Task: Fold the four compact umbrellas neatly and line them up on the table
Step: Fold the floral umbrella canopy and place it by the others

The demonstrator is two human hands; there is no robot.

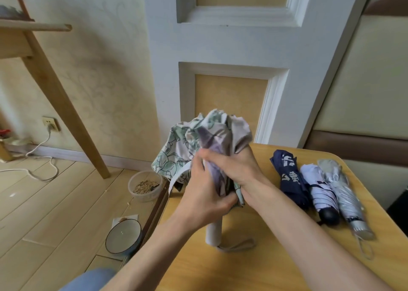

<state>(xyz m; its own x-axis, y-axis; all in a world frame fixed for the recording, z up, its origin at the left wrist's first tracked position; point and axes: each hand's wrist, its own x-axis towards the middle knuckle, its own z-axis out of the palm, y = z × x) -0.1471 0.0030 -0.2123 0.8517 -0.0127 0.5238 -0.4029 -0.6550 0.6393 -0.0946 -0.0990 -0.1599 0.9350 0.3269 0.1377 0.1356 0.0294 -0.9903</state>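
The left hand (205, 196) and right hand (239, 169) meet, fingers (212, 156) curled.

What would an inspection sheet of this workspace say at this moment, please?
Surface: wooden table, bare wood showing nearest the person.
Job's things: floral umbrella, canopy loose and bunched, handle end down on the table; navy umbrella, white umbrella and silver umbrella lie folded side by side at the right.
Clutter: plastic tub of grainy bits and a bowl, both on the floor left of the table.
Grippers: left hand and right hand both grip the floral umbrella's fabric.
Cables: white cable runs from a wall socket across the floor.
Surroundings: white panelled door behind; wooden furniture leg at left.
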